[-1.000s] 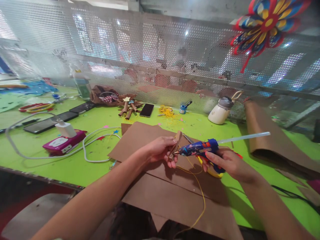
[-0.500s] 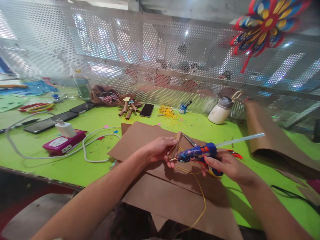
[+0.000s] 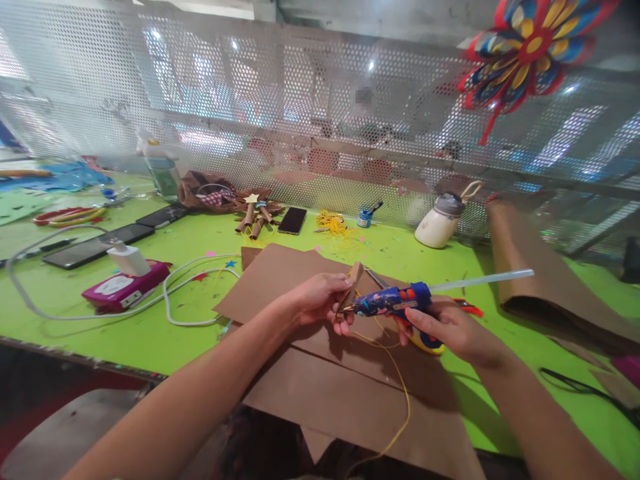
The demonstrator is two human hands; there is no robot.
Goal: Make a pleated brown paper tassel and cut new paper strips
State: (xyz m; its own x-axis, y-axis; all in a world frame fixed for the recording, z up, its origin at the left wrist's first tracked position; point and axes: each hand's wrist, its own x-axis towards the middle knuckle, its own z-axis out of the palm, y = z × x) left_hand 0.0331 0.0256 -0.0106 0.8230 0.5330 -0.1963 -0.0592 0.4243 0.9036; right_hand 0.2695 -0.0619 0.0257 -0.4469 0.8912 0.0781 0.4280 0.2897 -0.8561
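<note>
a bright green flat-topped table bears overlapping brown paper sheets. above them is a blue plastic glue gun, gripped in the right hand; a straight translucent stick juts from its back. the left hand pinches a small folded brown paper piece at the gun's nozzle; whether the two touch i cannot tell. a thin yellow string curves across the sheets.

The flat lime-green table carried overlapping brown paper sheets overhanging its front edge, a magenta boxy power socket left of them and, farther back, a black rectangular phone, tangled yellow string and a cream bottle with a grey lid
</note>
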